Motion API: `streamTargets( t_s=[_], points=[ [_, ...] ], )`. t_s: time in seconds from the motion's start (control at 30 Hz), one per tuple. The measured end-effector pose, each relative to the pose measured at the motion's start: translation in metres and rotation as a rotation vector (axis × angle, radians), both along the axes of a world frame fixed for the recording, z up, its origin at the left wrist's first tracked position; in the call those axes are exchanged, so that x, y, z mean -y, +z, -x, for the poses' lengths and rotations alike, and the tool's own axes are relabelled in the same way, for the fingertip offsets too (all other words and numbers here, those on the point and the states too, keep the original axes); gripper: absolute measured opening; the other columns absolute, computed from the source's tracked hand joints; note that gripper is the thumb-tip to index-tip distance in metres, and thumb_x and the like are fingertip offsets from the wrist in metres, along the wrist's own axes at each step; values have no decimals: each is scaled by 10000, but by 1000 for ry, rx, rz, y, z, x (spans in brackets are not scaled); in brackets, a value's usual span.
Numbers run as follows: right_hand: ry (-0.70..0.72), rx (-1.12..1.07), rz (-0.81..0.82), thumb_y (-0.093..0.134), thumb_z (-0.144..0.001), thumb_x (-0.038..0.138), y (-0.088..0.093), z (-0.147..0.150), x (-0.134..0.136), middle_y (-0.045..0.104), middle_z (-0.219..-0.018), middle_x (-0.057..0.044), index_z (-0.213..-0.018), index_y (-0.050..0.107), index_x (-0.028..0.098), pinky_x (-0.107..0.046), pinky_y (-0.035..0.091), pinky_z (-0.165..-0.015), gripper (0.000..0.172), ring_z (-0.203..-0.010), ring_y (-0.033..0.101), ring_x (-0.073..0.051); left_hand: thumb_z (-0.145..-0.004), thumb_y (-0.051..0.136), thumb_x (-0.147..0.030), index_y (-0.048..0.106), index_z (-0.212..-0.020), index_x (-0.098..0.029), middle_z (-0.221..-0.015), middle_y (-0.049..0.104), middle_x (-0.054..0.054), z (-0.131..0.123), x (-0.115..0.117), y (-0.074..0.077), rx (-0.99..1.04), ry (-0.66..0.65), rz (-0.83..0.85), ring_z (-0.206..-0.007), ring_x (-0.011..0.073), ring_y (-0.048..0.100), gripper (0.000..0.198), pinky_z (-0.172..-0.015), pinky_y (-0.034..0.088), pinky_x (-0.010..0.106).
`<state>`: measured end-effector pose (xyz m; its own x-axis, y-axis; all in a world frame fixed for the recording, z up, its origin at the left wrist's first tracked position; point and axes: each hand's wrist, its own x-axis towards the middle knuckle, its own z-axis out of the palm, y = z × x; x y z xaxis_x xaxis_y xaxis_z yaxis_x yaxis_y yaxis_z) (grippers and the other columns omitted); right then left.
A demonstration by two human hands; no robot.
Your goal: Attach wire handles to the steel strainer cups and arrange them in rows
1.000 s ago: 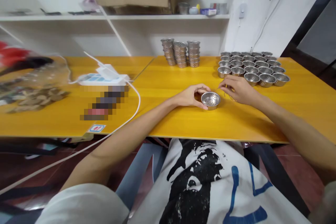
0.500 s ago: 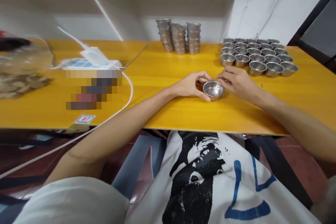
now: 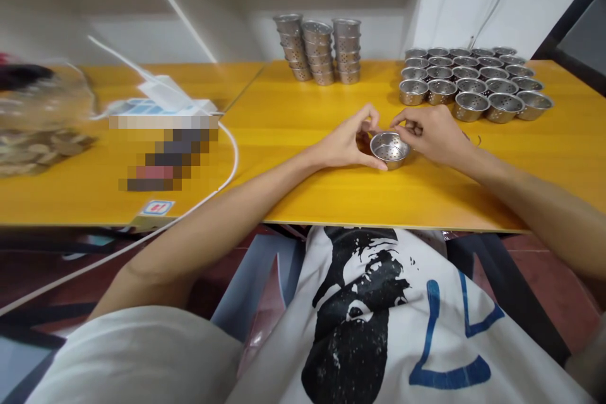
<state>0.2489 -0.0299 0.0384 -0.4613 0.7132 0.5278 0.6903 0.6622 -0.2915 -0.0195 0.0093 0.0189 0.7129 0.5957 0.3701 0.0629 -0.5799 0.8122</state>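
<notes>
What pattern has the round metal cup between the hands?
The silvery cup is dotted with holes, best in head view.

The yellow table (image 3: 307, 199) bears three cup stacks (image 3: 318, 55), rows of single cups (image 3: 471, 86) and a power strip (image 3: 156, 108). One perforated cup (image 3: 390, 151) sits nearer the front.

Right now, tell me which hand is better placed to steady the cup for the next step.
Left, I'd judge: the left hand curves around the left side of the cup, while the right hand is only at its upper right edge, its hold unclear.
</notes>
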Motion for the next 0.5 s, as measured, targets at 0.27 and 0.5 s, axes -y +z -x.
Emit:
streamTargets(
  t_s=[0.27, 0.5],
  points=[
    [116, -285, 257, 739, -1099, 624, 6, 1, 4, 665, -696, 6, -1145, 810, 244, -351, 441, -639, 390, -621, 548, -178, -658, 1107, -717, 903, -1163, -179, -1174, 856, 118, -1, 2, 9, -111, 13, -88, -1068, 273, 787, 766, -975, 575, 375],
    [336, -234, 449, 820, -931, 891, 20, -3, 9, 840, -893, -62, -1007, 874, 268, -365, 540, -702, 630, -841, 714, -240, -631, 1141, -647, 940, -1188, -197, -1133, 879, 92, 7, -6, 16, -151, -65, -5, -1032, 257, 801, 744, -934, 615, 349]
  ],
)
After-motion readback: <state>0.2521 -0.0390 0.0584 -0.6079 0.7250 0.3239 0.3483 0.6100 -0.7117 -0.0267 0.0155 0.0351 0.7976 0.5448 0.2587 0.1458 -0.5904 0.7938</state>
